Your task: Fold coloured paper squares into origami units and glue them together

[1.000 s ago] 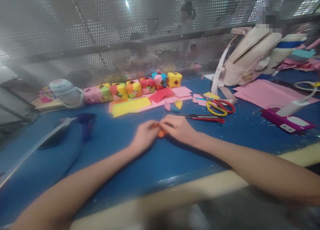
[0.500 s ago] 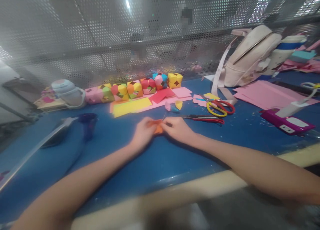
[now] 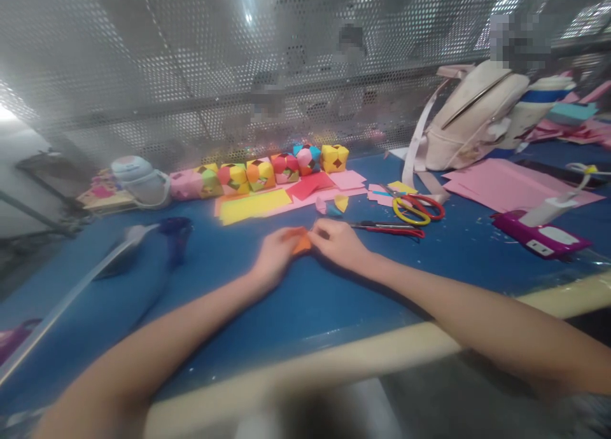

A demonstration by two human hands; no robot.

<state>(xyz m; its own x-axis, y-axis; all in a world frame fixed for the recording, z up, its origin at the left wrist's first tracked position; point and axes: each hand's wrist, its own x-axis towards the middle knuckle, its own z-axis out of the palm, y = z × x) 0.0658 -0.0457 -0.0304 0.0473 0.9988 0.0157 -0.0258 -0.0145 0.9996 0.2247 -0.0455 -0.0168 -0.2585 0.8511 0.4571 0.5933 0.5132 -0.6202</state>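
Between my two hands is a small folded piece of orange paper, held just above the blue table. My left hand closes round its left side, with the fingers partly covering it. On the right edge, my right hand pinches the paper between thumb and forefinger. Just beyond the hands lie small folded pieces of paper in pink, blue and yellow. Right of my right hand are dark-bladed scissors with a red handle. The paper's exact folds are too blurred to make out.
Behind stands a row of colourful folded paper cubes, with yellow paper strips before them. Yellow- and red-handled scissors, pink sheets, a purple power strip and a backpack are rightward. A white cup and blue tape dispenser-like object are leftward.
The view has shifted slightly. Both hands keep hold of the orange paper, which now shows a flatter, tilted face between them.
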